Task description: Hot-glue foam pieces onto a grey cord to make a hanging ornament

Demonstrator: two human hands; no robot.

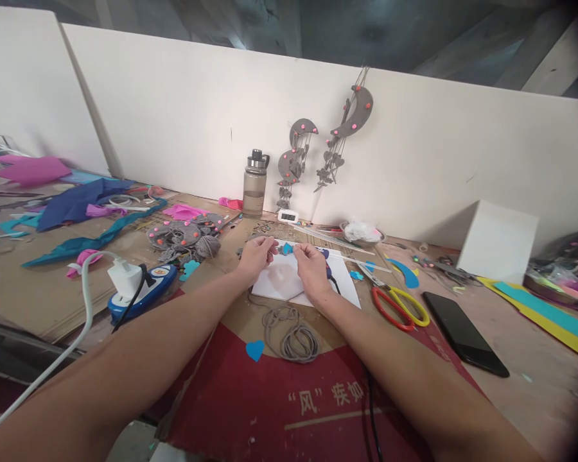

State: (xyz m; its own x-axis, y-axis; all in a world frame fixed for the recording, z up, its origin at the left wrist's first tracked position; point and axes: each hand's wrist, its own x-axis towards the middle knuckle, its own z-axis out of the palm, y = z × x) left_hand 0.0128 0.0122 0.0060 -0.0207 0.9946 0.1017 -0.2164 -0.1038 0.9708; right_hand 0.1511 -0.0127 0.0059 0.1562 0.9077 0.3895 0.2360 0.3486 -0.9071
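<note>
I'm pinching a small grey felt piece (278,249) between both hands over the white sheet (347,282), my left hand (256,255) closed on its near end and my right hand (311,264) closed on the other, beside a tiny blue shape (287,248). I judge this is the joining step; the next move calls for steady fingers and fine alignment (the parts are very small). The piece looks soft, flat and dull grey, like the cord (291,333) coiled just below the sheet; the scissors (399,303) lie right of it.
</note>
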